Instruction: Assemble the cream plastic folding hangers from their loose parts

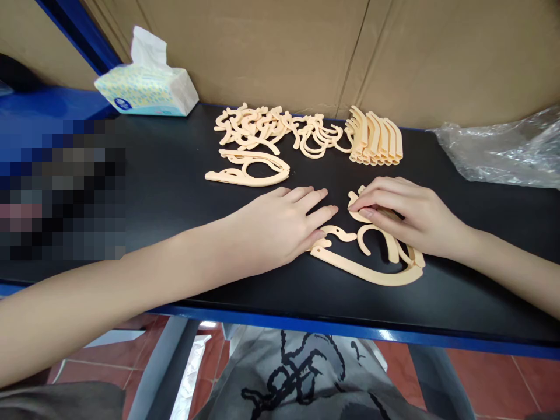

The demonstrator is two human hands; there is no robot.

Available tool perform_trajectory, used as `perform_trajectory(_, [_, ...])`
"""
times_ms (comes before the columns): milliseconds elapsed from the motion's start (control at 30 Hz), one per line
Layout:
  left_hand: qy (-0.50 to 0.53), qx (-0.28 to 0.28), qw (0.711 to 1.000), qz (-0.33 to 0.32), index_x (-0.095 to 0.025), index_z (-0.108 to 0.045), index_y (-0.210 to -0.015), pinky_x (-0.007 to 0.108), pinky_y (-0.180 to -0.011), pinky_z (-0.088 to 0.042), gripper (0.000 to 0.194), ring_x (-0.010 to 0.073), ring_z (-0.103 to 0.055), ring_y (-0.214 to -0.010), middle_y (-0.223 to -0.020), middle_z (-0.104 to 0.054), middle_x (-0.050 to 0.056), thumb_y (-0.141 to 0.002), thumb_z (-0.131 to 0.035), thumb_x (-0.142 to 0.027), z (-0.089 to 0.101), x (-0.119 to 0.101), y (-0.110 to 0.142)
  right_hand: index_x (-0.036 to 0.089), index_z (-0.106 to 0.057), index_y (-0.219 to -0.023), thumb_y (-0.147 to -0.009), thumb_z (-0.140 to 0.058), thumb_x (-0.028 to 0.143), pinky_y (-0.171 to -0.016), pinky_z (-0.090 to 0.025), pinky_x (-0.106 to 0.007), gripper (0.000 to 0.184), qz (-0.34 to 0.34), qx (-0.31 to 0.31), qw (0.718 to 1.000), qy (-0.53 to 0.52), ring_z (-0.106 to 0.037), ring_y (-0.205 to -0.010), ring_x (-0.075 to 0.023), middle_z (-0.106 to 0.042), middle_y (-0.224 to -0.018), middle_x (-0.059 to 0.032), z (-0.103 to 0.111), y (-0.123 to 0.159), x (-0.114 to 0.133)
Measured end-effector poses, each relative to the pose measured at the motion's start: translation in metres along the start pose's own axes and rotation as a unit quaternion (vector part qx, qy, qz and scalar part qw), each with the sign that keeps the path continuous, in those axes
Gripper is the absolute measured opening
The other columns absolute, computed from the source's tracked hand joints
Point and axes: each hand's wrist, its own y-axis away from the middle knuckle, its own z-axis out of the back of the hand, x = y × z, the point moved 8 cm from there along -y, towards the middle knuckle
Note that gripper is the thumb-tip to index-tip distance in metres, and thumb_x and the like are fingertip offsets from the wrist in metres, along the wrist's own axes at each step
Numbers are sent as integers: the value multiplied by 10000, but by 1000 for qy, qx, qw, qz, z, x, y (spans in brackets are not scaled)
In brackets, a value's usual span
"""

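My left hand (291, 224) lies palm down over the black tabletop, fingers stretched out. Its thumb side rests by the left end of a cream plastic folding hanger (365, 275), partly covering small parts there. With fingertips and thumb together, my right hand (402, 213) pinches a curved cream hook piece (355, 211), much of which is hidden beneath the hand. Between the hands, a wavy hook piece (340, 234) and another curved piece (364, 242) lie within the hanger's outline. The hanger's right end passes under my right hand.
Behind lie a heap of curved hook pieces (258, 125), a folded hanger (249, 178) and a stack of hanger arms (376, 140). A tissue pack (146, 90) stands back left; a clear plastic bag (503, 149) lies right. Cardboard (271, 52) walls the back. The table's blue edge (332, 329) runs in front.
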Motion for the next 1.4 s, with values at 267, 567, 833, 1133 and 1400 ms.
perform_trajectory(267, [-1, -2, 1000, -3, -127, -461, -1415, 454, -1021, -436, 459, 317, -483, -1304, -1468, -453, 169, -1043, -291, -337, -1, -1, -1, 232, -619, -1004, -965, -484, 222, -738, -446, -355, 142, 12, 3, 1000, 7, -609, -827, -180, -655, -932, -44, -1, 1, 1])
perform_trajectory(567, [-8, 2, 1000, 1, -129, -458, -1415, 460, -1031, -433, 457, 312, -486, -1301, -1468, -457, 161, -1043, -292, -339, -1, -1, 0, 247, -617, -1003, -961, -487, 215, -736, -438, -351, 140, 7, 3, 1000, 4, -607, -821, -182, -650, -935, -41, 0, 1, 0])
perform_trajectory(833, [-7, 13, 1000, 5, -137, -448, -1425, 460, -1040, -427, 459, 310, -469, -1320, -1481, -441, 158, -1045, -290, -342, -2, -1, -1, 233, -626, -1008, -957, -494, 204, -731, -433, -343, 145, 17, -5, 1000, 0, -608, -823, -179, -655, -933, -42, 1, 2, 1])
perform_trajectory(1133, [-7, 13, 1000, 4, -135, -446, -1425, 464, -1040, -426, 461, 311, -467, -1324, -1481, -439, 161, -1046, -283, -341, -1, -1, -1, 222, -628, -1007, -954, -497, 198, -745, -440, -356, 144, 19, -5, 1000, 4, -610, -840, -196, -654, -934, -57, 0, 1, 1])
perform_trajectory(1400, [-9, 16, 1000, 4, -130, -451, -1419, 472, -1038, -428, 454, 316, -468, -1320, -1480, -441, 158, -1045, -286, -328, -2, -1, -1, 210, -631, -1008, -952, -503, 186, -750, -445, -350, 141, 27, -4, 1000, 7, -607, -839, -190, -656, -932, -58, 0, 1, 3])
